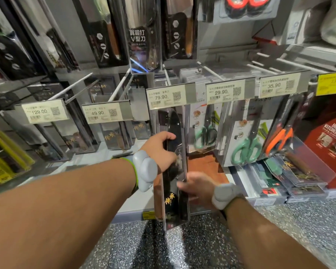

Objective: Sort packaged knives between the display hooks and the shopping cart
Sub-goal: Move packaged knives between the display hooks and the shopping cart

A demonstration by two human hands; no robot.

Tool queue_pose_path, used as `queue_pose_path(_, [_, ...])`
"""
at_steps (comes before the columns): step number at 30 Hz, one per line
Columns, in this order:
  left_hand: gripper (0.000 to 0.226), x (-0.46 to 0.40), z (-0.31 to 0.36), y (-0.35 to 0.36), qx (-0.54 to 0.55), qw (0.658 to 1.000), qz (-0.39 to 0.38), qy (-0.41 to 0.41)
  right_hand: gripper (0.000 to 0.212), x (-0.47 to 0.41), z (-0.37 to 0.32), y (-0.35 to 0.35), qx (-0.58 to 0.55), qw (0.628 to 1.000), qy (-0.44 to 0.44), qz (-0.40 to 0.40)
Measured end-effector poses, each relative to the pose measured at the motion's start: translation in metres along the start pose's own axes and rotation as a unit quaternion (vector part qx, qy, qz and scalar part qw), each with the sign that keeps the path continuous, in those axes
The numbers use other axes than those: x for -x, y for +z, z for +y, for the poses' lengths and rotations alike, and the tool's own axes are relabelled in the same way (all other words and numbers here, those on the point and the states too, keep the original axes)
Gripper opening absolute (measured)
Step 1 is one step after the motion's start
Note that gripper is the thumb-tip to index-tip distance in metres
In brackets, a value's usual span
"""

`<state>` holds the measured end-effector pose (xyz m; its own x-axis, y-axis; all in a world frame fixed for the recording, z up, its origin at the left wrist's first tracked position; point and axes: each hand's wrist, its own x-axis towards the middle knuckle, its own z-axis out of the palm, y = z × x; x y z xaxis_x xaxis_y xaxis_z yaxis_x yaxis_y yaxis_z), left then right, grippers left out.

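Step in hand, my read: one packaged knife [173, 171] is being worked at the display hook under the 79.90 price tag [166, 97]. Going on or coming off, can't tell from this alone. The shopping cart is not in view.

Nearest: both forearms reach in from the bottom edge, each with a grey wrist device. The pack's lower end hangs down between the hands, out over the speckled floor [182, 249].

Right hand [199, 186]: low on the pack's right edge, fingers curled toward it. Blurred, so probably gripping the edge, but I can't confirm the fingers close round it.

Left hand [159, 150]: higher up, clamped on the pack's left edge, thumb over the front face, fingers behind.

The hands are apart, one above the other along the same pack, which is tilted with its top toward the shelf.

Beyond the hands: the pack's top sits just under the price tag; the hanging hole and the hook's tip are hidden behind the tag. Right of the hands, green-handled scissors [244, 152] and orange-handled scissors [279, 138] hang in packs. Left of the hands, more knife packs hang behind the 49.90 tag [98, 113].

Next move calls for lining the pack's hole along the hook's axis and sliding straight, not twisting, to keep the neighbouring packs undisturbed.
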<state>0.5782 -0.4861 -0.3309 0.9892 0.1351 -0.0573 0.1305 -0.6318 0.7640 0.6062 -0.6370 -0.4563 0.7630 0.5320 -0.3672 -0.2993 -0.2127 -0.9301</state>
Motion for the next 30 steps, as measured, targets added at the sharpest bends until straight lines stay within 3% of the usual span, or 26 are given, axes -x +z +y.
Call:
queue_pose_path(3, [0.060,-0.010,-0.002,0.003,0.018,1.000,-0.010,-0.018,0.041,0.002,0.021,-0.003,0.189,0.979,-0.009,0.083])
queue_pose_path(4, [0.065,-0.012,-0.005,0.004,0.025,0.999,-0.011,-0.025,0.037,-0.001,0.021,-0.003,0.183,0.977,-0.025,0.108])
queue_pose_path(8, [0.080,-0.014,-0.026,0.016,0.050,0.995,-0.033,-0.074,0.032,-0.013,-0.006,0.012,-0.034,0.976,-0.117,0.179])
queue_pose_path(12, [0.083,-0.008,-0.044,0.033,0.072,0.990,-0.060,-0.103,0.044,-0.037,-0.029,0.020,0.087,0.943,-0.091,0.307])
queue_pose_path(16, [0.071,-0.008,-0.038,0.027,0.088,0.989,-0.035,-0.111,0.035,-0.048,-0.032,0.018,0.097,0.948,-0.046,0.300])
queue_pose_path(19, [0.052,0.002,-0.034,0.007,0.105,0.990,-0.006,-0.095,0.072,-0.037,-0.037,0.018,0.183,0.938,-0.054,0.289])
queue_pose_path(21, [0.048,0.015,-0.032,-0.006,0.093,0.991,0.027,-0.089,0.067,-0.022,-0.045,0.027,0.218,0.929,-0.078,0.289])
queue_pose_path(28, [0.055,0.077,-0.014,-0.098,0.054,0.995,0.078,-0.027,0.039,0.047,-0.128,0.095,0.106,0.943,-0.184,0.255])
queue_pose_path(30, [0.043,0.100,0.000,-0.141,0.047,0.993,0.106,0.001,0.033,0.072,-0.171,0.131,0.111,0.939,-0.231,0.231])
